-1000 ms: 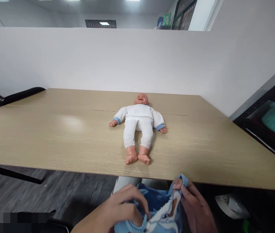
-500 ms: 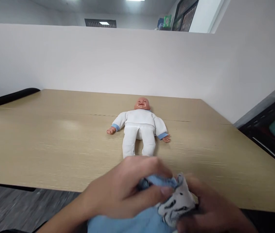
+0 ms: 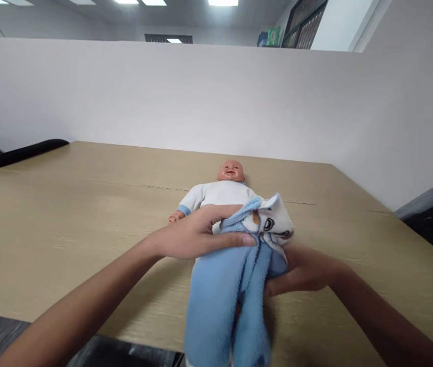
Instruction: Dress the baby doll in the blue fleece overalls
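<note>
Doll (image 3: 222, 192): lies on its back on the wooden table (image 3: 67, 214), head toward the far white partition (image 3: 201, 97), dressed in a white suit with blue cuffs. Only the head, chest and one arm show; the legs are hidden behind the garment held in front of them.

Garment (image 3: 227, 285): a light blue fleece piece with a white animal face printed near its top edge. It is held up above the table, directly over the doll's lower body. The top is bunched between the two hands; the rest hangs down loose toward the near table edge, so its full shape cannot be made out.

Left hand (image 3: 201, 235): fingers curled and closed round the upper edge of the garment, thumb laid along the front of the cloth and pressing it against the fingers. The forearm reaches in from the lower left.

Right hand (image 3: 304, 267): partly hidden behind the cloth. The thumb and fingers close on the garment's right side from beneath, supporting the bunched fabric; how tight the grip is cannot be told.

Chair (image 3: 21, 153): black back, at the table's far left corner, well apart from the hands.
</note>
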